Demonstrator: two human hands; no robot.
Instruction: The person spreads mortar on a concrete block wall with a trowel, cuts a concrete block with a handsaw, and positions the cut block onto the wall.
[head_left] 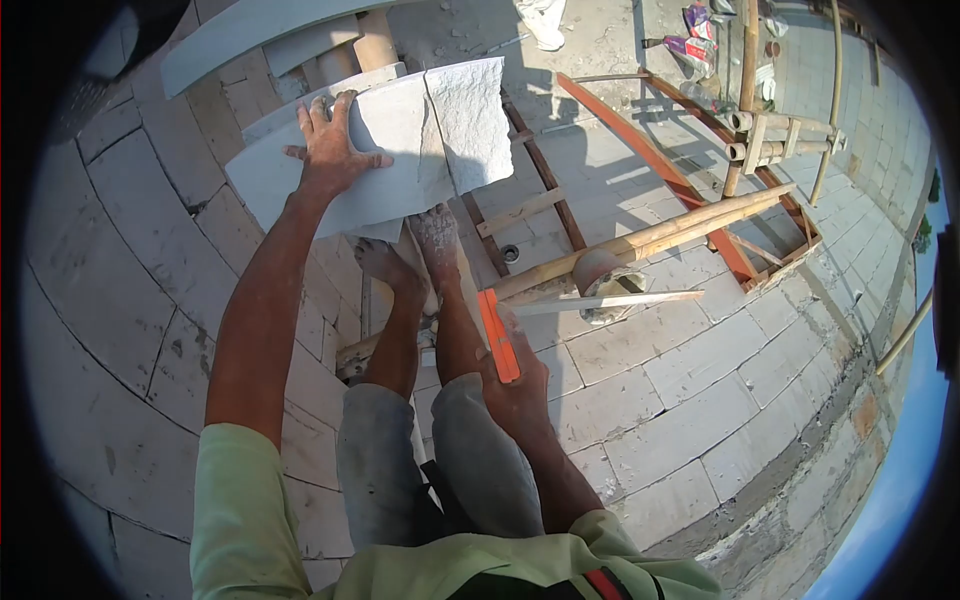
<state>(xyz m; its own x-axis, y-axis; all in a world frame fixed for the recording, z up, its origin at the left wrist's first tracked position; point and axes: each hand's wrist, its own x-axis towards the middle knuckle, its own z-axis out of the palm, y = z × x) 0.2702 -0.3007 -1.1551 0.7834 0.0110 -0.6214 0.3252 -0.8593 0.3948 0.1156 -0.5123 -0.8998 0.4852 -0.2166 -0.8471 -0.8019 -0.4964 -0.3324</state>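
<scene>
My left hand (pixel 335 150) lies spread on the smooth face of a pale grey-white masonry block (pixel 375 195), pressing it from above. The block's right part (pixel 475 125) has a rough, chipped surface, and a thin straight line crosses between the two parts. In my right hand (pixel 520 380), fingers wrapped round it, is the orange handle of a handsaw (pixel 499 335). Its blade appears nearly edge-on, running up towards the line in the block; how deep it sits cannot be made out. My bare, dusty feet (pixel 435 235) are just below the block's near edge.
More pale blocks (pixel 270 30) lie beyond the left hand. To the right stand a reddish metal frame (pixel 650 150), bamboo poles (pixel 640 240) and a dirty bucket (pixel 603 285). A pale strip (pixel 610 301) crosses beside the right hand. Plastic packets (pixel 690 45) lie at the back.
</scene>
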